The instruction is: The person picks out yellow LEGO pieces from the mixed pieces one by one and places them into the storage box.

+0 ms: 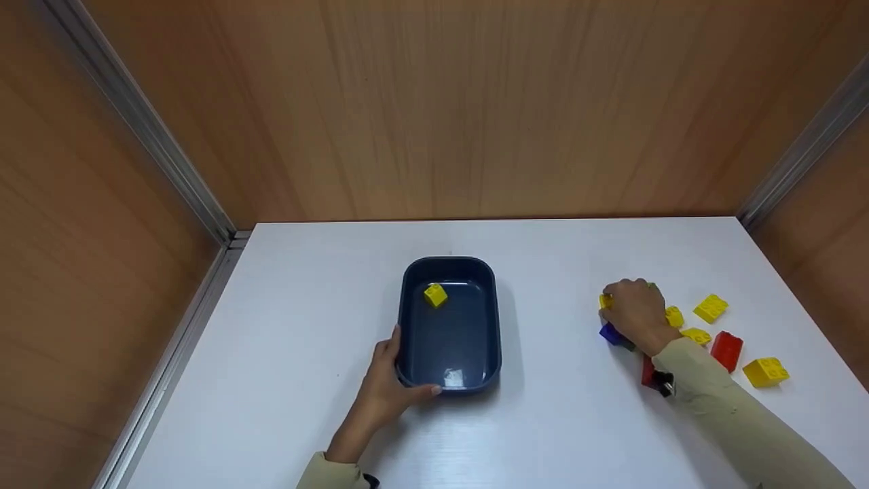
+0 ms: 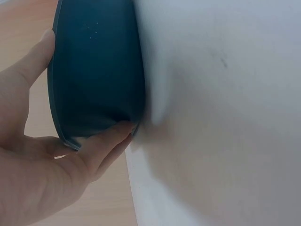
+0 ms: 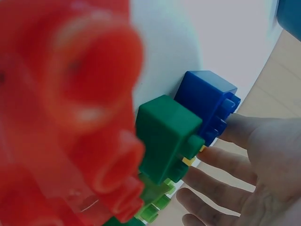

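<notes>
Blue tray (image 1: 455, 339), 1 yellow block (image 1: 436, 295) inside, held by the left hand (image 1: 385, 388); right hand (image 1: 637, 311) beside a blue block (image 3: 202, 96), its hold I cannot tell.

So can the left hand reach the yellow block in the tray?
Probably yes: the tray is open-topped and nothing covers the yellow block, though the left hand, gripping the tray, might need to let go.
</notes>
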Motion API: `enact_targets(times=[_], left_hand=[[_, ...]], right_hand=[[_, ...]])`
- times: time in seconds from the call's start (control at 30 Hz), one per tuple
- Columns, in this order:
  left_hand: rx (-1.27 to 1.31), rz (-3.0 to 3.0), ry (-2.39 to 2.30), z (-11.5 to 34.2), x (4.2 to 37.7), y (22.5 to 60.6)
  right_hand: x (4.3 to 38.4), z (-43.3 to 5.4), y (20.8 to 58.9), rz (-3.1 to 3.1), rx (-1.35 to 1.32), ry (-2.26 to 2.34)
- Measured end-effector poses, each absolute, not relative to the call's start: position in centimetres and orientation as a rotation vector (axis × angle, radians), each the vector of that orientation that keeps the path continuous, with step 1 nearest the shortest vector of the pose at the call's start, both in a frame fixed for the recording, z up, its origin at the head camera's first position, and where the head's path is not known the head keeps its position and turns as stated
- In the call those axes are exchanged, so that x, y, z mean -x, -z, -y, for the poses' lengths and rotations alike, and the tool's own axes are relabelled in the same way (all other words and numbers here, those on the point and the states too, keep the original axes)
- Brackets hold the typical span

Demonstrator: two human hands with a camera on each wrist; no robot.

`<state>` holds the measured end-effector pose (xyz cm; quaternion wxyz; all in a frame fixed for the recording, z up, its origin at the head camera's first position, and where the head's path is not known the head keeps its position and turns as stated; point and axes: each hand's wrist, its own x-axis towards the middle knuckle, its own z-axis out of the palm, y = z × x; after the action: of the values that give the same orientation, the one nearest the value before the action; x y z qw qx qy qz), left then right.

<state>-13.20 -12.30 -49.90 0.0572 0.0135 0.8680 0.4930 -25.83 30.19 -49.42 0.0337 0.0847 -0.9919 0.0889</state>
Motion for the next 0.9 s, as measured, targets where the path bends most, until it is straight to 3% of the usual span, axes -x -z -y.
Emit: enact_targets(times=[0.9], left_hand=[[-0.046,-2.633,-1.495,12.3,13.2,49.8]], right_hand=[[26.0,-29.0,47.8,3.124,-0.242,-0.297]])
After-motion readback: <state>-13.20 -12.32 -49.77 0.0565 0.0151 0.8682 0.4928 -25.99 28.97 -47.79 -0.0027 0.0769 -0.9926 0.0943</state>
